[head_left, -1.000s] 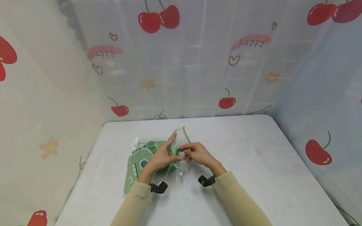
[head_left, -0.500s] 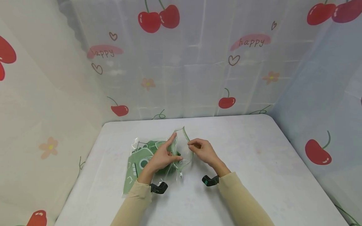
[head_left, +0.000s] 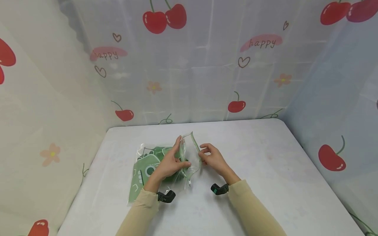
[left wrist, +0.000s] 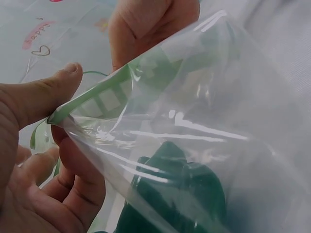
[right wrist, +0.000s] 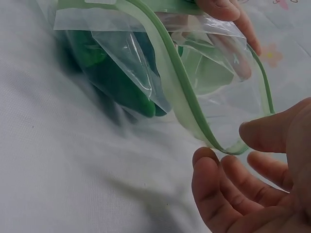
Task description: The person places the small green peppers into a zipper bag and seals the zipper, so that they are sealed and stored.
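Note:
A clear plastic zip bag [head_left: 144,163] with a green cartoon print lies on the table, its mouth facing right and spread apart. Through the film shows a dark green, rounded object [left wrist: 170,191], its kind unclear. My left hand [head_left: 169,165] holds the bag near the mouth; in the left wrist view its thumb [left wrist: 58,90] lies over the film's edge and fingers lie under it. At the mouth's right side is my right hand [head_left: 215,160], thumb and fingertips around the green zip strip [right wrist: 187,92] with a gap between them.
A white table [head_left: 260,183] extends around the bag. Behind it hangs a cherry-printed curtain [head_left: 200,72], with more printed cloth at both sides. A small white zip slider [head_left: 189,182] sits at the mouth's near end. Black cameras [head_left: 166,196] are strapped to both wrists.
My right hand has drawn the strip rightward, widening the bag's mouth, and its fingers have since spread from their pinch. My left hand has stayed nearly in place.

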The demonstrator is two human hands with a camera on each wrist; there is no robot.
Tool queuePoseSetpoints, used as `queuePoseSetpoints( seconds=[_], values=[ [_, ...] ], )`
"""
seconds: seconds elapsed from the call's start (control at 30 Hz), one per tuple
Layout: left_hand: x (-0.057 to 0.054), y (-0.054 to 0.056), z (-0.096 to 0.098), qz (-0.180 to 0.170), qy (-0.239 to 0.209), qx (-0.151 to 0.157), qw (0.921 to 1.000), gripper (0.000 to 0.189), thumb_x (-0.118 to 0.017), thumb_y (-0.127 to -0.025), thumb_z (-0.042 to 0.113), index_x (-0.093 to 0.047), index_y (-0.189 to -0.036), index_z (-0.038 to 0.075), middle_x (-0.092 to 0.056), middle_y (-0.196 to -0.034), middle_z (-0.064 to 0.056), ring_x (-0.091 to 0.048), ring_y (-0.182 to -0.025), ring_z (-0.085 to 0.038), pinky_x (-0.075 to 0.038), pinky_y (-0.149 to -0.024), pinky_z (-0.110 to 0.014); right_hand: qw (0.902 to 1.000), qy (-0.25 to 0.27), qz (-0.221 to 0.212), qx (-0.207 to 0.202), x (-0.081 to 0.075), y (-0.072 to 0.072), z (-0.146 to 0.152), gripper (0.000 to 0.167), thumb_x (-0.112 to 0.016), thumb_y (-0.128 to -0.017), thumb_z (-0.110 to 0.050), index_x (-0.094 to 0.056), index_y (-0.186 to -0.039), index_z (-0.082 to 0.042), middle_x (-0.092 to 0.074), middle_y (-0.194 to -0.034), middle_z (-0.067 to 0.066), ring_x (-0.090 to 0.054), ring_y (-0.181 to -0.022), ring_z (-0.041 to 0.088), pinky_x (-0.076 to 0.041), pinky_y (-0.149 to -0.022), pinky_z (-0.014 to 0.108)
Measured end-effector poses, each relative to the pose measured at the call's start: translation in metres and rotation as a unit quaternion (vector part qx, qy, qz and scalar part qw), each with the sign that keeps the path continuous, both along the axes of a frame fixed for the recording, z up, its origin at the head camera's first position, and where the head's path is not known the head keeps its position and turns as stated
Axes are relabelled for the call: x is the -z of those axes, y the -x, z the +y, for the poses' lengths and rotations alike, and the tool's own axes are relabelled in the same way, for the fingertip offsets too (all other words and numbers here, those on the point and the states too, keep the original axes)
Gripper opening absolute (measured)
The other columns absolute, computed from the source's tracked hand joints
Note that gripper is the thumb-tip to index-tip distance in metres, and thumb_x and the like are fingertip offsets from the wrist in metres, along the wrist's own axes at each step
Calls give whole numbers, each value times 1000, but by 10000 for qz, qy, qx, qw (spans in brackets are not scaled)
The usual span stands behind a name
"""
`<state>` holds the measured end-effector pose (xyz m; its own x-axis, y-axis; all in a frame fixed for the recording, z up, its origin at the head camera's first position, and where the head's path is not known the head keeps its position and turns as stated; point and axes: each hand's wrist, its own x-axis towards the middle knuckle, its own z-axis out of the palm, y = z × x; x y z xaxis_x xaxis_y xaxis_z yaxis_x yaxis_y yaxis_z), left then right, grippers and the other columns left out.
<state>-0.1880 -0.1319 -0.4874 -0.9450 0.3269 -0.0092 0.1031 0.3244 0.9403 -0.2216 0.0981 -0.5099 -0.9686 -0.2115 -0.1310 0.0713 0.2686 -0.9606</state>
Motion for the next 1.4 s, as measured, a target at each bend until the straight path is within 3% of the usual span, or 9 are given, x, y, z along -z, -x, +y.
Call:
queuePoseSetpoints(
  seconds=[0.13, 0.33, 0.57, 0.8, 0.97, 1.1, 1.27, 1.33, 1.4],
  values=[
    [1, -1, 1, -68, 24, -81, 9999, 111, -83, -89, 30, -4, -167, 35, -25, -168, -23, -46, -47, -11, -46, -52, -28, 10000, 29, 17, -40, 2, -1, -2, 38, -67, -99, -10, -58, -136, -8, -68, -109, 16, -67, -71, 17, -58, -68, 31],
    [2, -3, 3, -49, -43, -79, 9999, 82, -65, -101, 41, -17, -167, 30, -33, -166, -10, -50, -51, -13, -50, -54, -30, 9999, 14, 83, -99, 4, -3, -2, 36, -66, -99, -8, -60, -134, -8, -69, -100, 16, -67, -68, 18, -59, -68, 35],
    [6, -3, 5, -34, -234, -194, 9995, 53, -43, -111, 40, -38, -161, 24, -62, -114, -20, -57, -59, -14, -53, -57, -30, 9996, 282, -31, -1, 0, -7, -4, 34, -66, -99, -6, -61, -132, -5, -69, -99, 21, -62, -64, 17, -58, -67, 39],
    [9, -5, 7, 52, -62, -143, 9999, 46, -52, -109, 24, -48, -155, 23, -39, -164, -2, -56, -59, -12, -49, -55, -27, 9990, 424, 103, -71, -3, -10, -5, 34, -65, -98, -4, -62, -131, -2, -71, -101, 23, -62, -68, 16, -58, -66, 38],
    [12, -6, 10, 278, 252, -224, 9990, 49, -61, -105, 25, -51, -153, 27, -35, -167, -5, -50, -50, -18, -47, -51, -27, 9988, 489, 64, -64, -3, -12, -5, 34, -64, -98, -4, -62, -132, -2, -72, -97, 16, -64, -73, 16, -58, -69, 35],
    [15, -7, 14, 695, 696, -358, 9945, 52, -68, -101, 25, -54, -151, 27, -36, -167, -8, -64, -71, -20, -45, -54, -25, 9977, 667, -43, -150, -3, -13, -4, 35, -61, -99, -4, -60, -134, -1, -70, -94, 10, -67, -77, 15, -59, -70, 33],
    [15, -10, 20, 937, 1169, -388, 9880, 58, -73, -98, 29, -53, -152, 26, -34, -167, -13, -35, -44, -9, -38, -47, -24, 9962, 805, -252, -205, -6, -16, -4, 37, -59, -102, -6, -58, -138, -2, -67, -94, 7, -69, -79, 16, -59, -70, 35],
    [14, -12, 22, 983, 1303, -419, 9857, 60, -74, -97, 31, -52, -153, 25, -32, -167, -15, -37, -43, -8, -42, -48, -26, 9961, 810, -309, -189, -7, -17, -4, 37, -59, -102, -7, -58, -139, -2, -67, -95, 6, -69, -79, 16, -59, -70, 36],
    [14, -15, 25, 1085, 1453, -468, 9823, 62, -74, -96, 34, -52, -153, 24, -32, -166, -17, -65, -64, -17, -56, -64, -33, 9956, 843, -367, -185, -8, -18, -4, 38, -58, -103, -8, -57, -140, -2, -67, -95, 6, -69, -80, 16, -59, -71, 38]
  ],
)
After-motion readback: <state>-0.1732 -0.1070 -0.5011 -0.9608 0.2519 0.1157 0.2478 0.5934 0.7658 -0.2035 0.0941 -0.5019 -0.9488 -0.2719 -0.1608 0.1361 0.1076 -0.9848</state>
